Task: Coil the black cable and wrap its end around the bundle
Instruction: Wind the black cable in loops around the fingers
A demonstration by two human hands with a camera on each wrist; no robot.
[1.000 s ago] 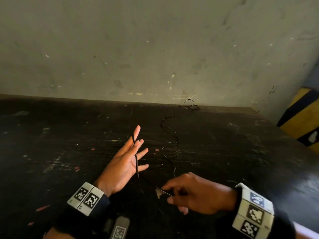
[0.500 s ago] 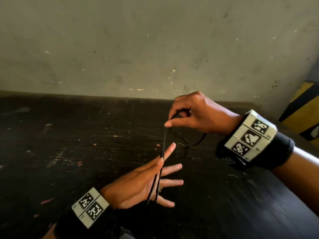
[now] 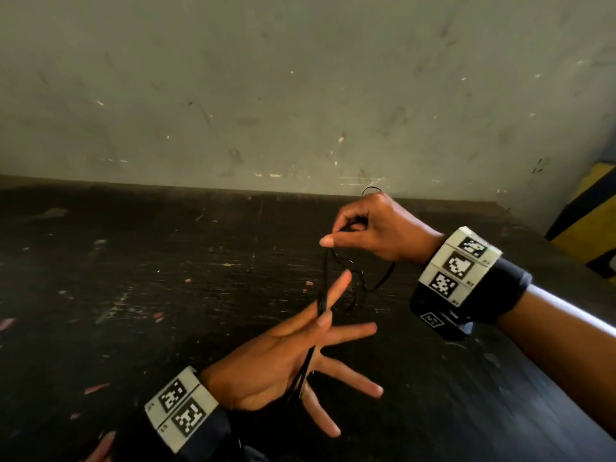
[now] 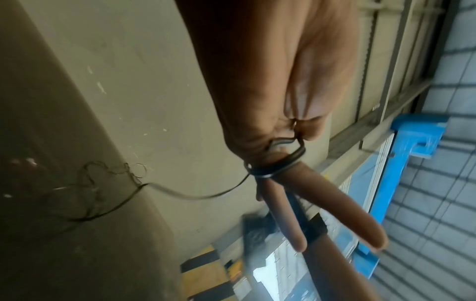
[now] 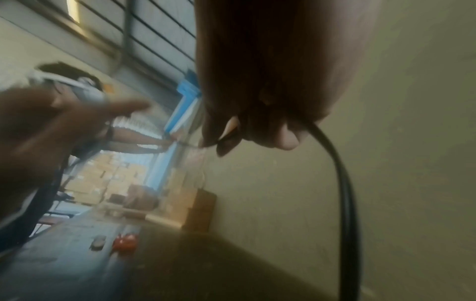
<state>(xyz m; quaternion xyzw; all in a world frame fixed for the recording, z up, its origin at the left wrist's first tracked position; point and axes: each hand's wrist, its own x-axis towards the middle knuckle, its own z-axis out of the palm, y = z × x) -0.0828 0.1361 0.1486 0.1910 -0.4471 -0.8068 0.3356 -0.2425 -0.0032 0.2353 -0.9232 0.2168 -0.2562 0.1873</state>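
The thin black cable (image 3: 325, 281) runs taut from my right hand (image 3: 370, 228) down to my left hand (image 3: 293, 355). The right hand is raised above and behind the left and pinches the cable between thumb and forefinger. My left fingers (image 3: 353, 330) are straight and spread, palm turned right, and the cable crosses the palm in a few strands. In the left wrist view the cable (image 4: 278, 165) is looped around the base of the fingers, its end tucked under the thumb (image 4: 309, 126). In the right wrist view the cable (image 5: 345, 183) hangs from my curled fingers (image 5: 283, 140).
Loose kinked cable (image 4: 103, 183) trails over the dark scuffed table (image 3: 133, 295) toward the grey wall (image 3: 300, 95). A yellow and black striped block (image 3: 593, 221) stands beyond the table's right edge.
My right hand rose from the table's front to above the left fingertips, drawing the cable up. The left hand shifted right, with more cable across its palm.
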